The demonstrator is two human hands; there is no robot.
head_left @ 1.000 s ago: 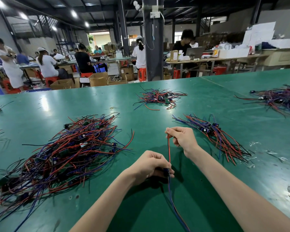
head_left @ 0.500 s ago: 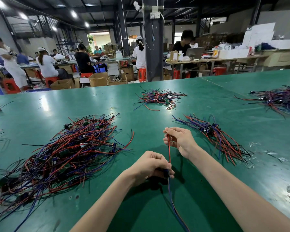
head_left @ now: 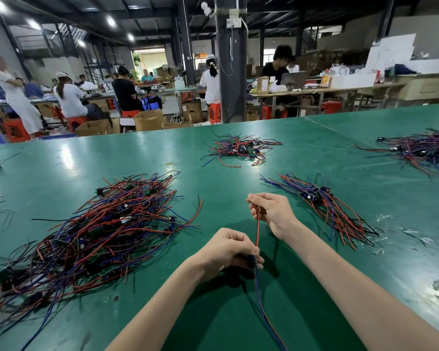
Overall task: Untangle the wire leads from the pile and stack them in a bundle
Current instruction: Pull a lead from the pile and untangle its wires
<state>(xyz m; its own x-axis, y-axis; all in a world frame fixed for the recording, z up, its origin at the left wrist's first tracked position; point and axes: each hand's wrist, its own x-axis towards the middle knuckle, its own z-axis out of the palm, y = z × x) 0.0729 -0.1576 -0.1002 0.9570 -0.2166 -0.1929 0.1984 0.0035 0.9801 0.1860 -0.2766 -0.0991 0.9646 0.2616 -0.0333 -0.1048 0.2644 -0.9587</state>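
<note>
Straightening: fingers of L hand (head_left: pixel 228 249) & R hand (head_left: pixel 271 214) clamped on wire lead (head_left: pixel 257 230); next, prob. onto bundle (head_left: pixel 327 209) right of fingers.

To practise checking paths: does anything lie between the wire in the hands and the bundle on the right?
Nothing visible does. The left hand and right hand hold the wire; only bare table lies between it and the bundle.
</note>
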